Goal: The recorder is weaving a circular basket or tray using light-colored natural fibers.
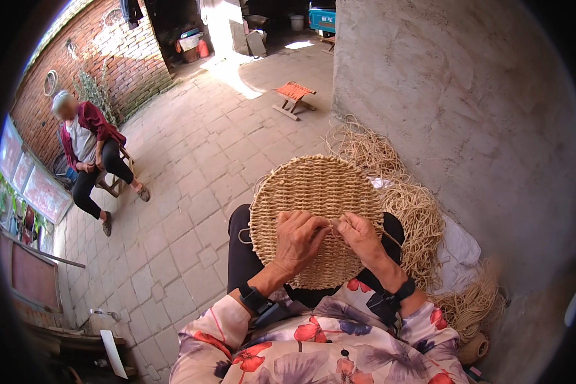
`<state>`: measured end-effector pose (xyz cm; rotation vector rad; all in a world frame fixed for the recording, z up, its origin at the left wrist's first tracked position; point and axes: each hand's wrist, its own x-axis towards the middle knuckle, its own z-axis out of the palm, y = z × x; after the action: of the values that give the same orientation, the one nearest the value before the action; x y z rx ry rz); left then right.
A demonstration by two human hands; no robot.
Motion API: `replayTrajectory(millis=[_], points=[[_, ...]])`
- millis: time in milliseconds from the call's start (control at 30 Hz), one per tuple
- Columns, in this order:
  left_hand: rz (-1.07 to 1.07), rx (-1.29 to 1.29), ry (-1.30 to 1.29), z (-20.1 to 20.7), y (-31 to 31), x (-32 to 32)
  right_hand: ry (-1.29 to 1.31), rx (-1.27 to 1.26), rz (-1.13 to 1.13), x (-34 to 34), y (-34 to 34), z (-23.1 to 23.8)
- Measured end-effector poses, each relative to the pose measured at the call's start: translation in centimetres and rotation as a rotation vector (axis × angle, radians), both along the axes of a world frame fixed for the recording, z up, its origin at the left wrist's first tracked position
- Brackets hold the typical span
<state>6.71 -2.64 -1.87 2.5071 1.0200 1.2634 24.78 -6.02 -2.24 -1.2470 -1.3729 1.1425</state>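
Floral shirt [329,355], fingers [313,223] close together, woven disc [320,182] beneath

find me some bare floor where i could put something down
The widest bare patch is the paving between the person seated at left and the round woven mat. Another lies between that mat and the orange-topped stool. It is crowded on the right, where rope heaps lie along the grey wall.

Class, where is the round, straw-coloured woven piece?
In the head view, the woven piece is just right of centre, beneath the left hand and right hand, left of the tangled beige cord.
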Motion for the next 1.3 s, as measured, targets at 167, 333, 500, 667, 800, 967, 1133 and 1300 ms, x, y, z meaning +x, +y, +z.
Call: replayTrajectory(millis=[167,333,500,667,800,967,1133,1300], points=[[-0.039,-0.054,-0.012,0.1,0.2,-0.3,0.124,-0.052,0.051,0.1,-0.1,-0.1],[-0.047,-0.071,-0.039,0.4,0.2,-0.3,0.093,-0.085,0.068,0.1,-0.2,0.9],[-0.012,-0.106,-0.081,0.4,0.1,0.1,-0.05,-0.047,0.02,-0.1,-0.1,1.4],[-0.03,-0.137,-0.061,0.8,0.0,0.1,-0.116,0.055,-0.039,-0.3,0.0,1.1],[-0.012,-0.178,-0.029,1.1,-0.1,-0.1,-0.119,0.091,-0.061,-0.8,0.0,1.2],[-0.026,-0.174,-0.046,1.1,-0.2,-0.2,-0.183,0.1,-0.054,-1.0,0.2,1.3],[-0.025,-0.317,-0.149,0.8,-0.2,0.1,-0.165,0.112,-0.08,-1.3,0.2,1.1],[-0.074,-0.81,-0.296,-0.2,0.6,-0.7,-0.236,0.24,-0.041,-1.6,-0.6,1.5]])
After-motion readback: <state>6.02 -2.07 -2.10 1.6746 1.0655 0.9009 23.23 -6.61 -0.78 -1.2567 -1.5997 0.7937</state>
